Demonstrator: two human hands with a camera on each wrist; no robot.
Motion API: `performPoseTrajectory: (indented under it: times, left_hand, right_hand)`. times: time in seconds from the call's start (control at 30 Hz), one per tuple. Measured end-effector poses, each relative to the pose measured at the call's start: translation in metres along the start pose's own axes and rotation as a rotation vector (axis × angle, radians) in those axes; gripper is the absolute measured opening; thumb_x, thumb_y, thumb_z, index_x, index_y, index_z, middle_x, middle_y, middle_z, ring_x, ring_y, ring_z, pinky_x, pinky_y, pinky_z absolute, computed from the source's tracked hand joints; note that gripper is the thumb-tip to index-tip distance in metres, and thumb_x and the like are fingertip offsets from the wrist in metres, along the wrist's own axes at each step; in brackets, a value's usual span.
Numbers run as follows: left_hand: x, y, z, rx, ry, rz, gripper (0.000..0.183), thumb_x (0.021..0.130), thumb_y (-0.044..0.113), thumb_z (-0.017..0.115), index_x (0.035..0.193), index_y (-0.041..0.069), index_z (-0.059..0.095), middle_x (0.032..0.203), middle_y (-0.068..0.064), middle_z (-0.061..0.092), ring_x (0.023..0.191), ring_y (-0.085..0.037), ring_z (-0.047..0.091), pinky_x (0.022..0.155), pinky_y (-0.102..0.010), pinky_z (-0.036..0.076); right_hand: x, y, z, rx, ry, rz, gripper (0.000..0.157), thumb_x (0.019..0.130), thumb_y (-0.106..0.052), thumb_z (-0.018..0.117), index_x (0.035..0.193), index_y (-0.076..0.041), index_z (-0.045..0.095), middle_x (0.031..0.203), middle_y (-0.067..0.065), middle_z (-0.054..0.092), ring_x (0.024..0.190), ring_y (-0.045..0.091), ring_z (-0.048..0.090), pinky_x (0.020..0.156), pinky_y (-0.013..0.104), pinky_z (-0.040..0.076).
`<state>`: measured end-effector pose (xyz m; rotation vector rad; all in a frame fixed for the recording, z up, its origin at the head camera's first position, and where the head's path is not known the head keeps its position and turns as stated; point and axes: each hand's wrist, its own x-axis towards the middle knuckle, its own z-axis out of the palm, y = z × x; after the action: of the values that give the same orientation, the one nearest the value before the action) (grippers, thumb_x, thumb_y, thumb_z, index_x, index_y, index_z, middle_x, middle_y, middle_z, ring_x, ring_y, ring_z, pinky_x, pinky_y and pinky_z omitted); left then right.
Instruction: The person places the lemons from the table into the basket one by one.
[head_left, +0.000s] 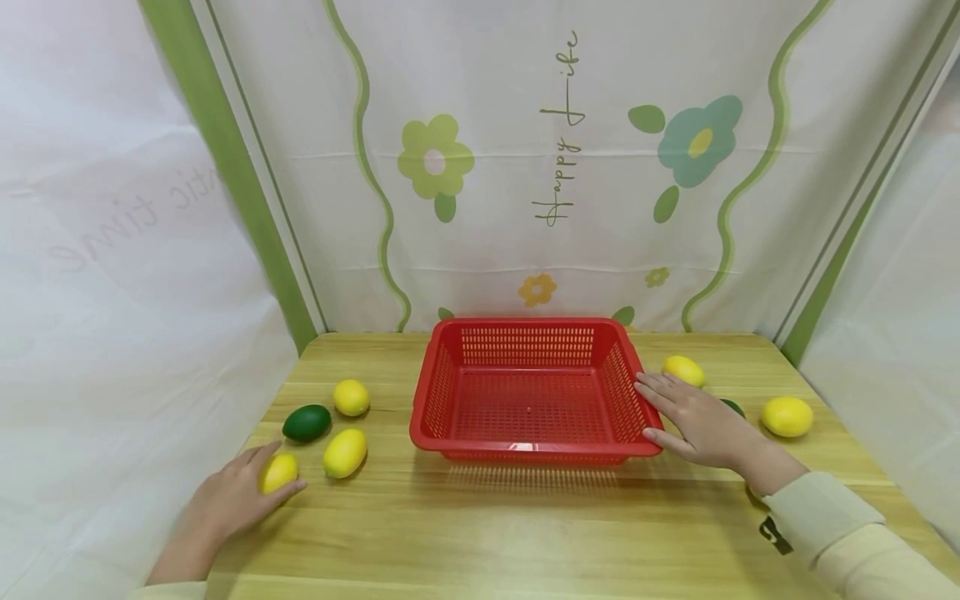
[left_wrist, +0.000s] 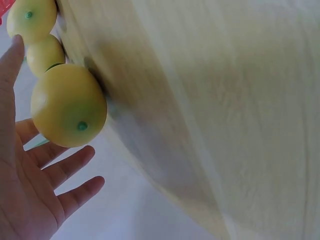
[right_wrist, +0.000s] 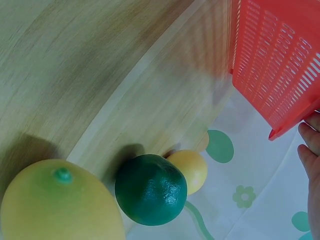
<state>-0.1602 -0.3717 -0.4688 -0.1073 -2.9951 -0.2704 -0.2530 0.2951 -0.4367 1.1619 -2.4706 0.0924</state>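
On the left of the table, my left hand (head_left: 232, 496) spreads its thumb and fingers around a yellow lemon (head_left: 278, 473). The left wrist view shows the fingers loosely extended beside that lemon (left_wrist: 69, 106). Nearby lie a dark green fruit (head_left: 307, 423) and two more lemons, one farther back (head_left: 351, 397) and one to the right (head_left: 345, 453). A red plastic basket (head_left: 528, 400) with slotted walls stands at mid-table with nothing in it. My right hand (head_left: 701, 421) rests on its right rim with straight fingers, the thumb near the front corner.
Right of the basket are a lemon (head_left: 683, 371) at the back and another lemon (head_left: 787, 416) nearer the table's right edge. A dark green fruit (right_wrist: 151, 190) lies between them, partly hidden by my right wrist in the head view. Patterned white curtains (head_left: 487, 242) surround the wooden table.
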Motion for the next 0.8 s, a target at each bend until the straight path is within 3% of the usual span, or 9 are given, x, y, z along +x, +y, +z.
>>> performPoseTrajectory:
  times: [0.37, 0.8]
  left_hand:
    - [0.000, -0.004, 0.009, -0.011, -0.009, 0.021, 0.092, 0.078, 0.063, 0.069, 0.134, -0.007, 0.048, 0.121, -0.037, 0.053, 0.105, -0.055, 0.054, 0.079, -0.065, 0.047]
    - [0.000, -0.003, 0.015, -0.052, 0.008, 0.037, 0.076, 0.078, 0.035, 0.080, 0.135, -0.003, 0.047, 0.120, -0.035, 0.054, 0.104, -0.054, 0.055, 0.077, -0.064, 0.048]
  right_hand:
    - [0.001, 0.001, 0.001, 0.010, -0.001, -0.001, 0.066, 0.090, -0.040, 0.066, 0.136, 0.006, 0.051, 0.140, 0.023, 0.049, 0.128, 0.041, 0.045, 0.115, 0.020, 0.004]
    - [-0.001, 0.001, 0.002, 0.007, -0.009, 0.013, 0.066, 0.090, -0.040, 0.066, 0.136, 0.005, 0.051, 0.141, 0.022, 0.048, 0.128, 0.041, 0.045, 0.114, 0.020, 0.005]
